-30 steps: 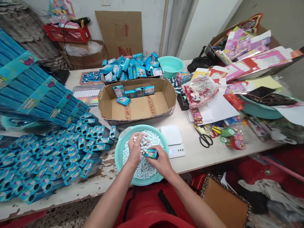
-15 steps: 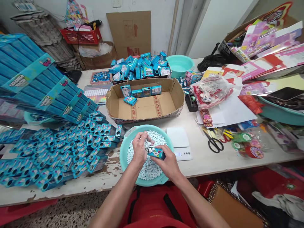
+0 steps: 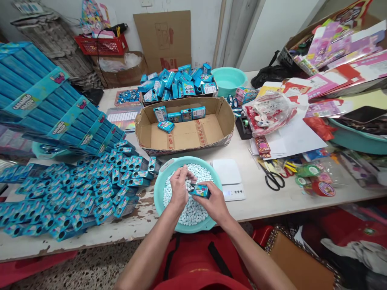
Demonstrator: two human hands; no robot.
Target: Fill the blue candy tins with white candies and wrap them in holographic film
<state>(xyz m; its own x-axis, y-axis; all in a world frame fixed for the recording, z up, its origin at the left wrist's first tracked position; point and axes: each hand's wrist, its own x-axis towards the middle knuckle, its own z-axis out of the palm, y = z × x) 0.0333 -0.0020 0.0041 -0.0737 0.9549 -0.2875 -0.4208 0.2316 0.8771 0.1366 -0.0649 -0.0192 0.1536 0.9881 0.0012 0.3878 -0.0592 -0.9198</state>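
Note:
Over a turquoise basin [image 3: 160,193] full of pale candies [image 3: 190,215], my right hand [image 3: 215,201] grips a small blue candy box [image 3: 199,190], tilted so its end faces left. Cupped at that end, my left hand [image 3: 179,185] has curled fingers around a few white candies [image 3: 188,185]. To the left stand many blue boxes [image 3: 105,189] with round holes in their upward ends. Behind the basin, a cardboard tray [image 3: 184,135] holds several blue boxes along its back wall.
A white scale [image 3: 226,177] sits right of the basin, with scissors [image 3: 272,177] and tape rolls [image 3: 310,170] farther right. A heap of blue boxes [image 3: 178,84] fills a carton behind the tray. Tall stacked flat blue cartons [image 3: 45,96] lean at the left.
There are fewer white candies visible in my left hand beside the box. Both hands stay nearly in place; the view has shifted slightly.

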